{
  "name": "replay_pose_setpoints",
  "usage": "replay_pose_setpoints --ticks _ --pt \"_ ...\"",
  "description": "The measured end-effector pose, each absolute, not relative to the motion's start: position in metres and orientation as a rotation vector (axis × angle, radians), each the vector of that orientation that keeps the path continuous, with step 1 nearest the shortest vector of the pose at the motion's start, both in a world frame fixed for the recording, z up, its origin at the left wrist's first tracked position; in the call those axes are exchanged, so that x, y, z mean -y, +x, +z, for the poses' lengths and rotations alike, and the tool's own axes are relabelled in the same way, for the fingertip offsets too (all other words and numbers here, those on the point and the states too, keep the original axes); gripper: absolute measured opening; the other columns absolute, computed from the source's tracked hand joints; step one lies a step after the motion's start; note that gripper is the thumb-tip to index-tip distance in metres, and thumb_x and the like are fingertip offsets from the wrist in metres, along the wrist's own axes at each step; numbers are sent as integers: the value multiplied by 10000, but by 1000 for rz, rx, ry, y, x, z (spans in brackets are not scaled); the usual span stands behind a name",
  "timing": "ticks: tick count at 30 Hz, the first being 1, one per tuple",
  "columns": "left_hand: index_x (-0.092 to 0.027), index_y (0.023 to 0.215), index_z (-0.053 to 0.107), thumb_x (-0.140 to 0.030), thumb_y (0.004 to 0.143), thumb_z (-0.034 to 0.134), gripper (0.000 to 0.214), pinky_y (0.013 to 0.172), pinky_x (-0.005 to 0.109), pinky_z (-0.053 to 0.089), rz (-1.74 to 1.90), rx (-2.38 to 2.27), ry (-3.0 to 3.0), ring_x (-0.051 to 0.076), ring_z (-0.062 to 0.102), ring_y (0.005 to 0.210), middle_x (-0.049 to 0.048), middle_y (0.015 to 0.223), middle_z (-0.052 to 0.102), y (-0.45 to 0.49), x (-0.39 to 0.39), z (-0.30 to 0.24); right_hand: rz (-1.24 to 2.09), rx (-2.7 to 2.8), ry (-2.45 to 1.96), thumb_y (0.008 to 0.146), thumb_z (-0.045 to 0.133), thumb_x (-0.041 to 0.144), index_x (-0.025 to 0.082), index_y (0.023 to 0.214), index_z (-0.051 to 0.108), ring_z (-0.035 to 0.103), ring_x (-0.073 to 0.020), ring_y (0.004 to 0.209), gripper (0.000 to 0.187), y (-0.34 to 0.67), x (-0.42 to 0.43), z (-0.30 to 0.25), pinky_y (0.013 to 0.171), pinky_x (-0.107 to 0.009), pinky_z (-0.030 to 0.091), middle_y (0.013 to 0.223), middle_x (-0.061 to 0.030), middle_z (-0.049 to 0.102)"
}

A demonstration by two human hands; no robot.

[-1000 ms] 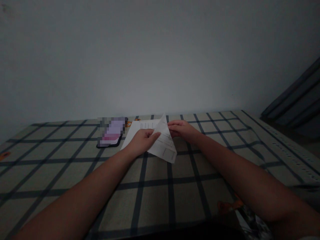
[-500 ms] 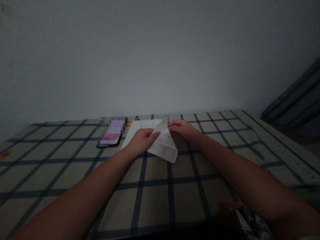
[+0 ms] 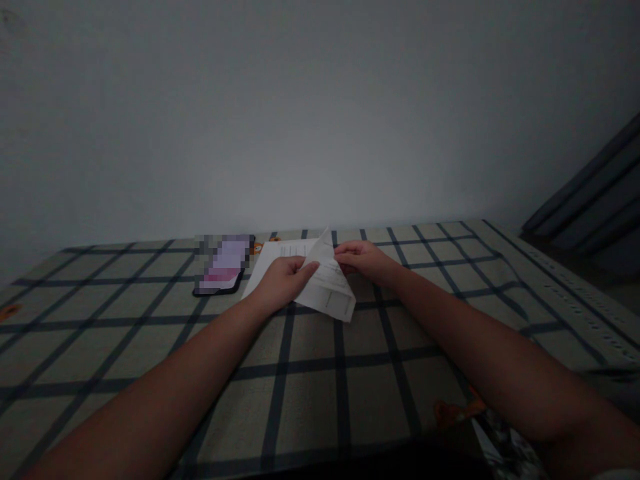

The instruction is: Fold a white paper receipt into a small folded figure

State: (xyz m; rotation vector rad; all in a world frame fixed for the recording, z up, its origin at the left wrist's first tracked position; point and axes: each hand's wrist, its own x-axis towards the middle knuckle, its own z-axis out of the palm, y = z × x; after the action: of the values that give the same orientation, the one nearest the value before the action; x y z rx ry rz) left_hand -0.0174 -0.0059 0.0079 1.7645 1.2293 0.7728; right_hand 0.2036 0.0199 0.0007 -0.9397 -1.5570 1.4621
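Observation:
A white printed sheet of paper (image 3: 327, 299) is partly folded, its upper tip standing up between my hands. My left hand (image 3: 281, 283) grips the paper from the left, thumb on top and fingers hidden beneath or behind it. From the right, my right hand (image 3: 365, 259) pinches the folded edge between its fingertips. Flat under and beyond my left hand, more white paper (image 3: 265, 257) with printed lines lies on the cloth; whether it is the same sheet I cannot tell.
A phone (image 3: 225, 263) with a lit, partly blurred screen lies left of the paper. The checked cloth (image 3: 310, 380) spreads under everything, up to a pale wall (image 3: 320, 120). Dark folded fabric (image 3: 595, 193) hangs at the right. Something patterned (image 3: 505, 443) shows at the lower right edge.
The paper's raised tip has shifted slightly left, and its near corner has lifted a little. Both hands stay almost in place, still holding it.

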Motion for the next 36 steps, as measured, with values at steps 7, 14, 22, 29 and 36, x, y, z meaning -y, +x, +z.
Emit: replay_pose_setpoints --ticks 7,14,22,29,36 --pt "-125 903 722 -575 809 570 484 523 271 432 832 -1231 1730 206 635 623 85 748 726 -17 5 8 1516 1537 -931 757 673 246 177 941 707 620 -112 695 200 202 -17 3 673 -254 499 815 -23 701" --pt "-139 848 723 -569 818 563 460 511 255 413 832 -1258 1774 184 601 590 58 699 707 -17 6 11 1492 1551 -924 739 683 229 168 873 695 623 -111 672 148 202 -16 5 676 -258 499 760 -10 690" --pt "-133 849 725 -598 807 563 494 508 257 415 810 -1263 1800 197 613 610 67 709 711 -17 6 10 1471 1552 -942 744 678 250 173 870 699 602 -106 661 150 202 -17 3 660 -255 485 762 -9 682" --pt "-133 841 725 -593 807 561 490 516 261 413 828 -1263 1798 196 609 612 72 716 710 -17 6 10 1501 1542 -944 751 656 231 182 888 687 604 -108 663 148 202 -16 4 651 -250 476 770 -5 678" --pt "-131 821 716 -586 815 548 484 498 251 384 829 -1310 1830 181 582 588 60 678 683 -18 6 9 1491 1572 -913 733 664 209 183 860 672 593 -102 663 130 202 -17 2 657 -242 468 765 5 667"
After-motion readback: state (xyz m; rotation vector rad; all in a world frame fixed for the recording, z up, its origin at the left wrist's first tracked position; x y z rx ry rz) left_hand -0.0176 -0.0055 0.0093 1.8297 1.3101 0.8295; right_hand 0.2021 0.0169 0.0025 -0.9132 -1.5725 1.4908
